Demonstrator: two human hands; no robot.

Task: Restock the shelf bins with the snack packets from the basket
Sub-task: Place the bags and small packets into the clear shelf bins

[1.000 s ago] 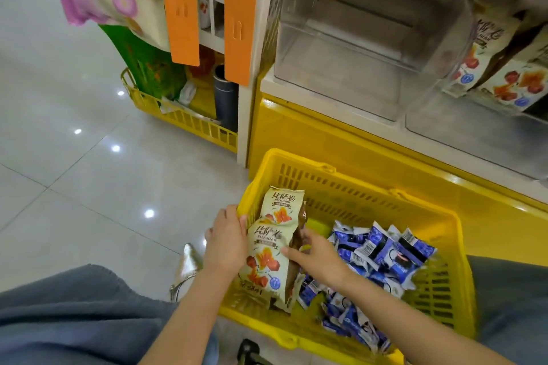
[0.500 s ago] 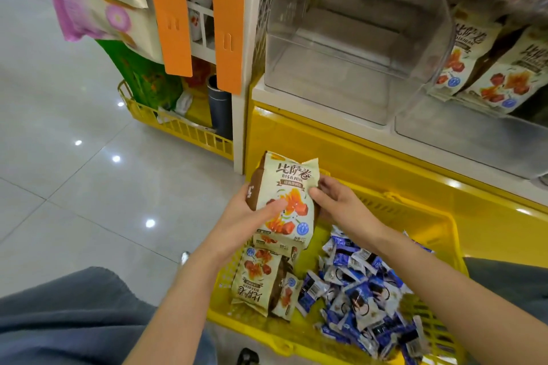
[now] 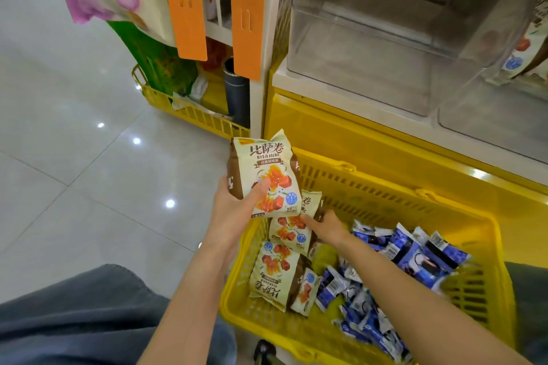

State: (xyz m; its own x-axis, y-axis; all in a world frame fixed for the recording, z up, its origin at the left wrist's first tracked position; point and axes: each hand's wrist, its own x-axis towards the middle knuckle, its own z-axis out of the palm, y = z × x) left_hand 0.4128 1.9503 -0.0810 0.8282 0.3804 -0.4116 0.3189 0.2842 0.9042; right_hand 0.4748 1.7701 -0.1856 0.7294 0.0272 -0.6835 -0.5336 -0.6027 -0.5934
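My left hand [image 3: 237, 210] grips a cream and brown snack packet [image 3: 264, 169] upright above the left rim of the yellow basket [image 3: 385, 195]. My right hand [image 3: 323, 227] reaches into the basket and takes hold of a second cream packet [image 3: 292, 230] by its right edge. Two more cream packets [image 3: 275, 272] lie below it at the basket's left side. Several small blue packets [image 3: 415, 255] fill the basket's right half. A clear shelf bin [image 3: 385, 38] stands empty above the basket.
A neighbouring clear bin [image 3: 527, 50] at the right holds cream packets. Orange tags [image 3: 186, 3] hang on the shelf post. Another yellow wire basket [image 3: 189, 109] with green bags sits on the tiled floor at the left. My grey trouser legs [image 3: 89, 311] frame the bottom.
My right hand let go of the lifted packet and dropped into the basket onto another cream packet. My left hand now holds the first packet alone, slightly lower.
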